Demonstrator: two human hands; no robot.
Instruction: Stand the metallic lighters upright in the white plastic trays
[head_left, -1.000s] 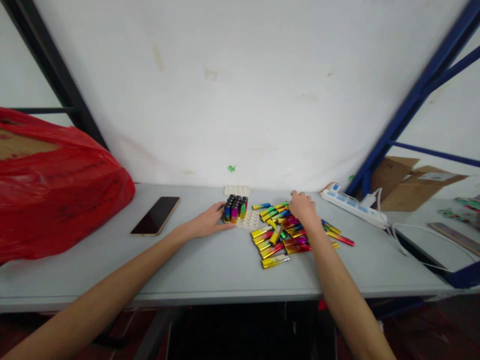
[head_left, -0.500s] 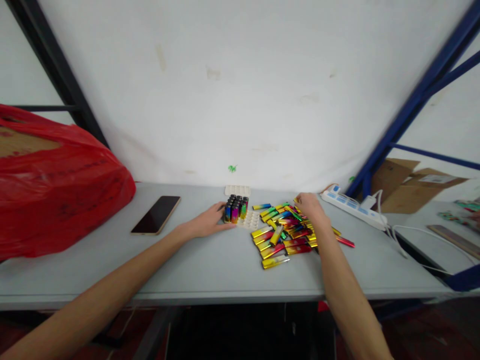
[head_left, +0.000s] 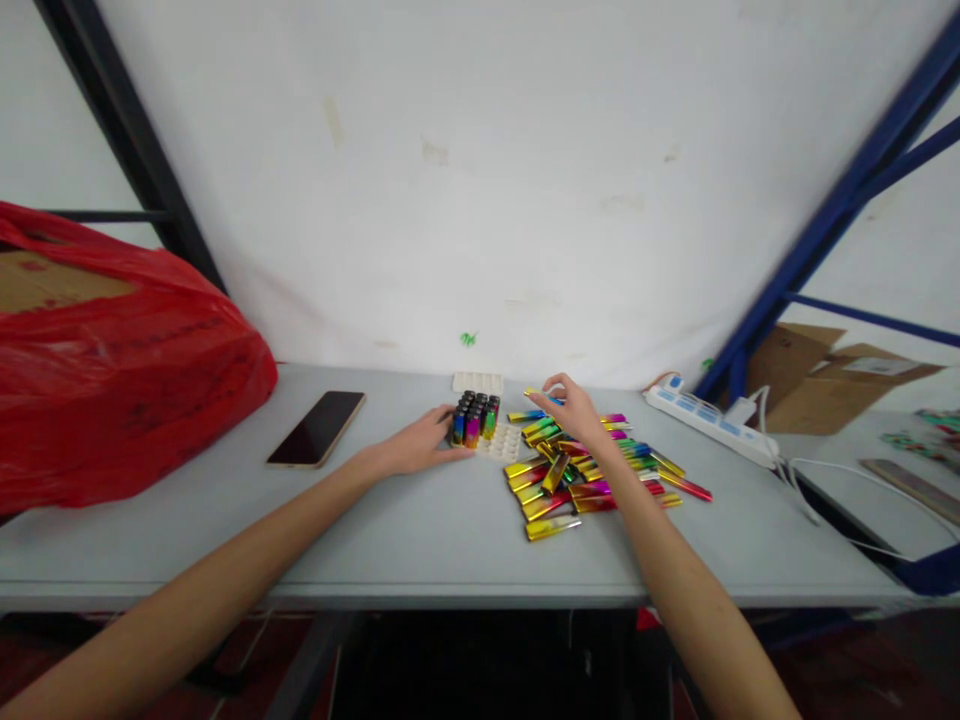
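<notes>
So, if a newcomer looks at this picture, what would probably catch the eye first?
Probably the large red plastic bag at the far left. Next, perhaps, the heap of shiny, multicoloured lighter-like pieces, right of centre on the grey table, partly under the right forearm. Near the middle, a tight cluster of upright, black-topped pieces stands beside the left hand.

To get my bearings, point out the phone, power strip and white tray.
Phone point(head_left: 316, 430): head view, middle of screen.
Power strip point(head_left: 712, 421): head view, top face.
White tray point(head_left: 504, 443): head view, bare cells.
</notes>
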